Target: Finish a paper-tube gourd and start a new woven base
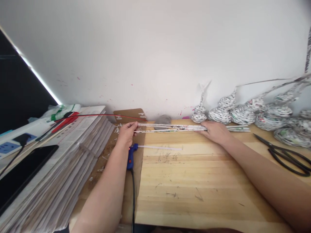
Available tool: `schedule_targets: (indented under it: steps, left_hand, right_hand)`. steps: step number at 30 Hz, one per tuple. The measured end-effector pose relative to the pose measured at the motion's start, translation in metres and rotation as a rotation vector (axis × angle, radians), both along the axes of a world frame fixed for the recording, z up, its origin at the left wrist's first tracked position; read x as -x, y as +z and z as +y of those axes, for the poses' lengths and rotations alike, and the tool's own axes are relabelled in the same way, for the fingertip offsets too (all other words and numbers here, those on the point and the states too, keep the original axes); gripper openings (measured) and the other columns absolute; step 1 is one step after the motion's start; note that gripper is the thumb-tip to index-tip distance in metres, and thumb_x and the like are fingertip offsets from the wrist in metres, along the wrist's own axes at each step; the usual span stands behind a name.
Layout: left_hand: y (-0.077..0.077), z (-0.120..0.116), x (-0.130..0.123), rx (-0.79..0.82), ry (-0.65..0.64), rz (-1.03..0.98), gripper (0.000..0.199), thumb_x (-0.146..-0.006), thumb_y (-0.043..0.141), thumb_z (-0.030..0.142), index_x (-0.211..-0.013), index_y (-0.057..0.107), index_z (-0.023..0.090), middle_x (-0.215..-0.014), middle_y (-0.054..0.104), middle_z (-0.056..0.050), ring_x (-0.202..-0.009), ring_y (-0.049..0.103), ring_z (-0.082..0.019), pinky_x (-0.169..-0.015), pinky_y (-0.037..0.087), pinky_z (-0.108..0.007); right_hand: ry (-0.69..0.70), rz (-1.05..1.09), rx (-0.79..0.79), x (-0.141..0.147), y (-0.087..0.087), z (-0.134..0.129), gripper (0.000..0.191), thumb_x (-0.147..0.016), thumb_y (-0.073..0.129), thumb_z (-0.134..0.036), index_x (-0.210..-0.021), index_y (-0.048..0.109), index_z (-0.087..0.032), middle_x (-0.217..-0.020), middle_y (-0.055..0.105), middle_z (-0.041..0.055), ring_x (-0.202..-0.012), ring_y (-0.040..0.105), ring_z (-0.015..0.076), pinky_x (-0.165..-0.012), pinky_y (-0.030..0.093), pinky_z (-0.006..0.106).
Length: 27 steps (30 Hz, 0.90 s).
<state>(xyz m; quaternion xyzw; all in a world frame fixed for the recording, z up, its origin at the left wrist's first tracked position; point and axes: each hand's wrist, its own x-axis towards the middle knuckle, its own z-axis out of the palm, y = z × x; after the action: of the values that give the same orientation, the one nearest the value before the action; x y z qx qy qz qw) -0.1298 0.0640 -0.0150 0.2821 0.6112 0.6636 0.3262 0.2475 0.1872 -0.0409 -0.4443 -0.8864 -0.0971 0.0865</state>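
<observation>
Several thin rolled-paper sticks (167, 128) lie crosswise near the back of the wooden board (194, 184). At their left end, my left hand (128, 132) is closed on them, thumb and fingers pinched. My right hand (215, 131) lies over the sticks toward their right end, its fingers wrapped on them. Below my left hand is a blue glue gun (131, 157) with a pale glue stick (159, 147) extending to the right. Behind the sticks sits a grey round lump (162, 120).
Woven paper gourd shapes (221, 111) line the wall at right. Black scissors (286, 155) lie at far right. At left, a tall newspaper stack (85, 155) bears a black phone (29, 171), a power strip (14, 145) and a red-handled tool (65, 123).
</observation>
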Motion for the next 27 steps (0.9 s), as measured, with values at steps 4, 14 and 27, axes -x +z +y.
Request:
schedule_targets:
  steps: [4, 14, 27]
  left_hand:
    - [0.0034, -0.0014, 0.0003, -0.026, -0.014, -0.067, 0.044, -0.041, 0.09, 0.038, -0.07, 0.068, 0.013, -0.062, 0.063, -0.001, -0.054, 0.054, -0.008, -0.047, 0.042, -0.019]
    - [0.0048, -0.001, -0.0016, -0.053, 0.026, -0.13, 0.038, -0.041, 0.091, 0.027, -0.069, 0.069, 0.012, -0.062, 0.064, 0.0, -0.056, 0.058, -0.009, -0.05, 0.044, -0.018]
    - [0.009, -0.0039, -0.0008, -0.042, -0.002, -0.126, 0.039, -0.047, 0.09, 0.033, -0.074, 0.07, 0.013, -0.062, 0.064, 0.0, -0.051, 0.056, -0.007, -0.042, 0.038, -0.015]
  right_hand:
    - [-0.002, 0.007, 0.013, -0.0003, -0.0001, -0.0004, 0.038, -0.093, 0.049, -0.05, -0.102, 0.066, -0.017, -0.098, 0.072, 0.0126, -0.089, 0.066, 0.0285, -0.069, 0.042, 0.033]
    - [-0.049, -0.029, -0.001, 0.0038, 0.0018, -0.0051, 0.036, -0.093, 0.049, -0.05, -0.098, 0.064, -0.018, -0.097, 0.073, 0.0111, -0.087, 0.067, 0.0283, -0.068, 0.042, 0.033]
    - [-0.081, -0.037, 0.021, 0.0036, 0.0025, -0.0031, 0.036, -0.092, 0.048, -0.047, -0.099, 0.064, -0.016, -0.096, 0.072, 0.0144, -0.088, 0.067, 0.031, -0.068, 0.042, 0.035]
